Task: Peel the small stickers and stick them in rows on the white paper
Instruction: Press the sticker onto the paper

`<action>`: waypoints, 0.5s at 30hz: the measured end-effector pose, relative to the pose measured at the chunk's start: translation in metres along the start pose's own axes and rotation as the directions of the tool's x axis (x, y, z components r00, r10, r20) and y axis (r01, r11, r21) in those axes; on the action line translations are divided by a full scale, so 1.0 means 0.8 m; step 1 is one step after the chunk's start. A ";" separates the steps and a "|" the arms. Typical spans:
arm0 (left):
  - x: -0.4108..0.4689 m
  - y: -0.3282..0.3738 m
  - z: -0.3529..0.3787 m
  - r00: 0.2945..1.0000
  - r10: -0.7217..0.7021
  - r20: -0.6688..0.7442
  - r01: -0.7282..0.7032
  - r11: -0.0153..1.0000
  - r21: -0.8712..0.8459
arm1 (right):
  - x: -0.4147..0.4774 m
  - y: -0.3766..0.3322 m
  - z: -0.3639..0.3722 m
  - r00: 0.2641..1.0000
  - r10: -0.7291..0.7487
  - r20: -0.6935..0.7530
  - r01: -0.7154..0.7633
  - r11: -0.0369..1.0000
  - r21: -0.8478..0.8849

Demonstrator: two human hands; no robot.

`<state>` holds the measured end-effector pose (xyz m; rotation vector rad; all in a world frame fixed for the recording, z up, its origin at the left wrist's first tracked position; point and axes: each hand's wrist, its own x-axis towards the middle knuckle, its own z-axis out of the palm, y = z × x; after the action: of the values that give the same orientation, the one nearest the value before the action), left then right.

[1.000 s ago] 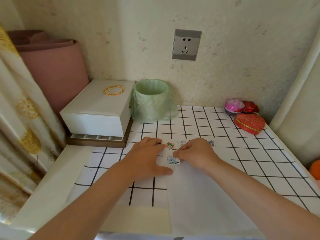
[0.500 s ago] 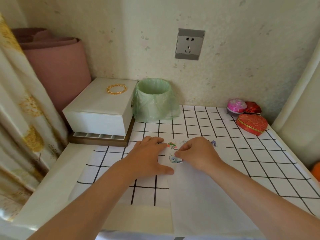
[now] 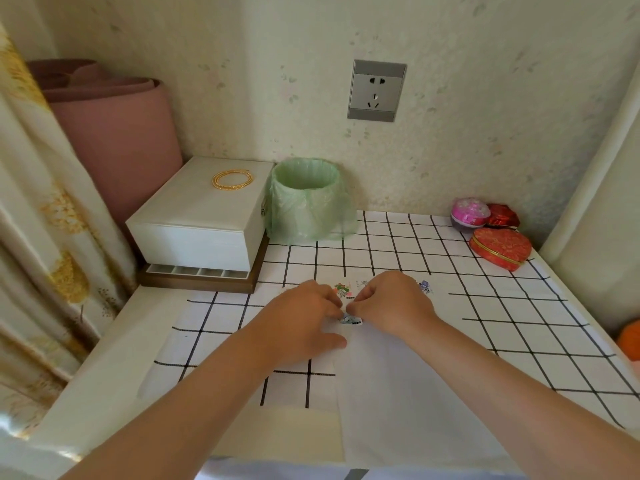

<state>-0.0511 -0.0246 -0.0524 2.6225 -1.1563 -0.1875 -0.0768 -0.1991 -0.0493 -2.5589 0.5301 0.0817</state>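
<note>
Step in hand, as judged: small blue-and-white sticker (image 3: pixel 352 319) is being peeled or set down at the top-left of the white paper sheet (image 3: pixel 408 382). To do it well, 1 corner should be lifted with a nail, the sticker kept flat and not curled onto itself, then lined up under the green-and-red flower sticker (image 3: pixel 342 290) so row 2 starts square. It should be pressed from 1 edge across, with the paper held down so it is not dragged over the black-grid white tablecloth (image 3: pixel 485 306). Risk: thin sticker folds or tears if pulled fast.

Row 1 is already begun along the paper's far edge; a purple sticker (image 3: pixel 425 287) is seen at the right, others partly hidden by the knuckles.

Left hand (image 3: pixel 304 323): fingers curled, tips at the sticker's left edge, thumb laid out flat and apart from it; pinch or mere press cannot be told. Right hand (image 3: pixel 391 303): narrow, fingers curled tight, sticker's top edge nipped between thumb and forefinger. Both hands meet over the sticker, which lies on the paper.
</note>
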 end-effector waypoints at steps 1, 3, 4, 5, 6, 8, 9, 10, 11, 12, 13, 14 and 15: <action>-0.002 0.001 0.000 1.000 0.001 0.021 -0.001 1.000 0.030 | -0.001 -0.001 -0.001 1.000 0.000 -0.016 -0.001 1.000 -0.031; -0.004 0.004 0.001 0.999 0.000 0.049 -0.006 0.994 0.109 | -0.005 -0.002 -0.002 0.998 -0.020 -0.064 0.012 0.992 -0.127; -0.005 0.007 0.001 0.998 -0.004 0.058 -0.004 0.990 0.138 | -0.007 -0.002 -0.002 0.996 -0.038 -0.084 0.023 0.985 -0.172; -0.007 0.009 0.001 0.998 -0.007 0.066 -0.003 0.987 0.158 | -0.009 -0.001 -0.002 0.993 -0.058 -0.099 0.036 0.977 -0.208; -0.008 0.012 0.002 0.997 -0.007 0.074 -0.006 0.984 0.176 | -0.011 0.001 -0.002 0.990 -0.084 -0.112 0.056 0.970 -0.237; -0.011 0.018 0.003 0.996 -0.007 0.093 -0.013 0.977 0.211 | -0.017 0.005 -0.002 0.980 -0.152 -0.127 0.113 0.956 -0.272; -0.012 0.019 0.004 0.995 -0.009 0.099 -0.014 0.975 0.223 | -0.020 0.009 -0.002 0.972 -0.198 -0.128 0.157 0.949 -0.274; -0.014 0.020 0.005 0.995 -0.011 0.102 -0.012 0.974 0.228 | -0.024 0.012 -0.002 0.958 -0.256 -0.126 0.214 0.937 -0.277; -0.015 0.020 0.007 0.994 -0.014 0.106 -0.011 0.973 0.230 | -0.028 0.015 -0.001 0.939 -0.324 -0.113 0.281 0.914 -0.292; -0.017 0.020 0.009 0.994 -0.013 0.107 -0.012 0.974 0.227 | -0.032 0.019 0.001 0.916 -0.391 -0.093 0.343 0.880 -0.329; -0.019 0.018 0.012 0.995 -0.009 0.099 -0.012 0.977 0.214 | -0.036 0.022 0.003 0.893 -0.445 -0.067 0.392 0.841 -0.373; -0.020 0.015 0.014 0.996 -0.007 0.086 -0.010 0.981 0.196 | -0.038 0.024 0.006 0.874 -0.483 -0.044 0.425 0.807 -0.411; -0.021 0.012 0.016 0.997 -0.003 0.072 -0.010 0.984 0.180 | -0.040 0.025 0.008 0.862 -0.506 -0.028 0.444 0.780 -0.441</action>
<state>-0.0723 -0.0206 -0.0616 2.7912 -1.2556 -0.1869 -0.1138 -0.2008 -0.0592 -3.0617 -0.1292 -0.1963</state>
